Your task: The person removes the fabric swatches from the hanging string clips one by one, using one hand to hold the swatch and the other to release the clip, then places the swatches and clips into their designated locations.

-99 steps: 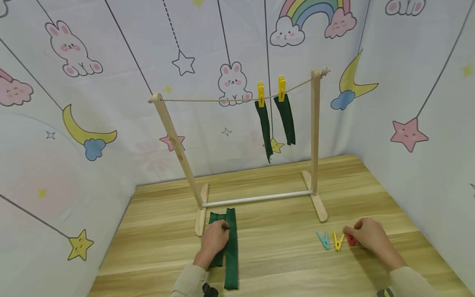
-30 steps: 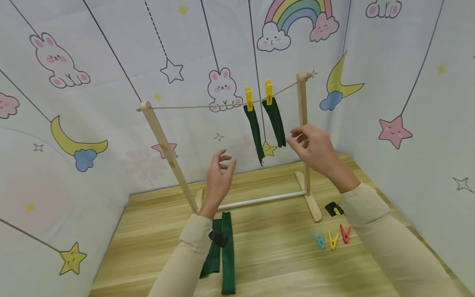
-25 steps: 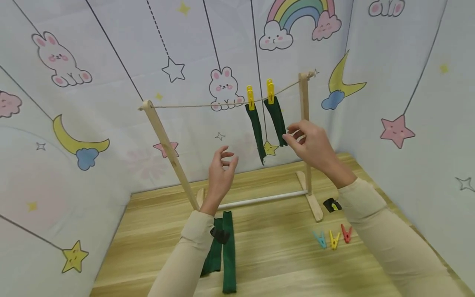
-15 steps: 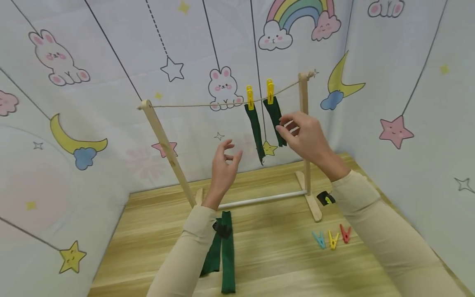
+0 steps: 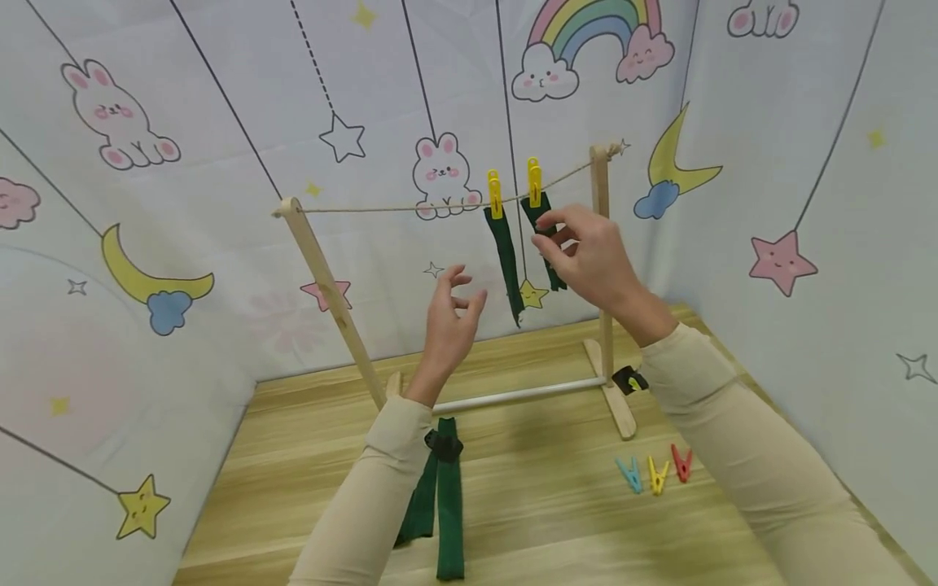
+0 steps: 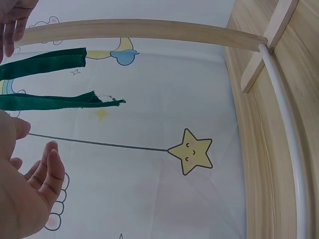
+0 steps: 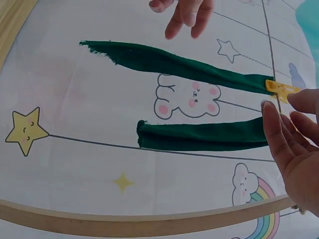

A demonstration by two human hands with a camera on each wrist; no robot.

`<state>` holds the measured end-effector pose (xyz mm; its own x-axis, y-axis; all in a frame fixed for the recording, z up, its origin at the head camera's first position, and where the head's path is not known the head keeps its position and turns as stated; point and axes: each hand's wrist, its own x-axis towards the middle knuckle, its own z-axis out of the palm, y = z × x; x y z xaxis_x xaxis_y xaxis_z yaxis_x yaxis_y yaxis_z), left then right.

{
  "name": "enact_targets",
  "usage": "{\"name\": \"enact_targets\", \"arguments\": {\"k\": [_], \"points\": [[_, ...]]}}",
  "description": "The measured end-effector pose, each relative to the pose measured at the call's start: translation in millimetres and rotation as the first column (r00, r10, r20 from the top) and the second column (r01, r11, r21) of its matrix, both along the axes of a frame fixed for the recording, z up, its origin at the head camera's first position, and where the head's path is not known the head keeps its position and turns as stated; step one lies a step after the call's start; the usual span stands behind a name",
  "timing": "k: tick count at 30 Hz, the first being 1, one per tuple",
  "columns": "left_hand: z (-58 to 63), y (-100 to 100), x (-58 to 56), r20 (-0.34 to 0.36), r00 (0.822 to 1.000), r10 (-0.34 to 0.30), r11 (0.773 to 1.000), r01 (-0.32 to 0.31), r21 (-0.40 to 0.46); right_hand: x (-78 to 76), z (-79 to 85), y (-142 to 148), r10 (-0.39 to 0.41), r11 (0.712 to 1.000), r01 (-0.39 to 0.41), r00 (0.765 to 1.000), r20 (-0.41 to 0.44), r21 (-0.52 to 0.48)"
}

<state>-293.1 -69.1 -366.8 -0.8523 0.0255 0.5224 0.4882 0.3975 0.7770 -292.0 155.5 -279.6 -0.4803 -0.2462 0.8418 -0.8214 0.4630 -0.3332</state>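
Two dark green cloth strips hang from a cord [image 5: 381, 211], each under a yellow clothespin. The left strip [image 5: 503, 252] has a frayed lower end; the right strip [image 7: 199, 135] is partly covered by my right hand [image 5: 586, 252] in the head view. That hand is raised with fingers loosely bent and nothing visible between them, just below the right yellow clothespin [image 5: 535, 182]. My left hand [image 5: 450, 321] hovers left of the left strip, fingers apart and loosely curved, holding nothing. The other yellow clothespin [image 5: 495, 195] grips the left strip.
A wooden frame with a left post [image 5: 330, 293], a right post [image 5: 601, 195] and a white bottom bar [image 5: 520, 395] stands on the wooden table [image 5: 542, 505]. More green strips [image 5: 450, 521] lie at front left. Blue [image 5: 630, 474], yellow [image 5: 657, 475] and red clothespins [image 5: 681, 462] lie at right.
Both hands have left the table, the left from the green strips and the right from the red clothespin. Lately the right hand has risen leftward toward the right clothespin; the left has risen slightly rightward.
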Motion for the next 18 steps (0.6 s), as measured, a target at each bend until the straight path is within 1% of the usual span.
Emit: {"name": "enact_targets", "arguments": {"k": [3, 10, 18], "points": [[1.9, 4.0, -1.1, -0.003, 1.000, -0.015, 1.000, 0.015, -0.004, -0.5, 4.5, -3.2, 0.009, 1.000, -0.009, 1.000, -0.014, 0.015], [11.4, 13.0, -4.2, -0.047, 0.998, -0.043, 0.999, 0.042, -0.030, 0.3, 17.4, -13.1, 0.020, 0.998, -0.018, 0.999, -0.040, 0.053], [22.2, 23.9, -7.1, -0.049, 0.995, -0.081, 0.997, 0.080, -0.021, 2.1, 26.2, -28.2, 0.020, 0.998, -0.019, 1.000, -0.016, 0.057]]}}
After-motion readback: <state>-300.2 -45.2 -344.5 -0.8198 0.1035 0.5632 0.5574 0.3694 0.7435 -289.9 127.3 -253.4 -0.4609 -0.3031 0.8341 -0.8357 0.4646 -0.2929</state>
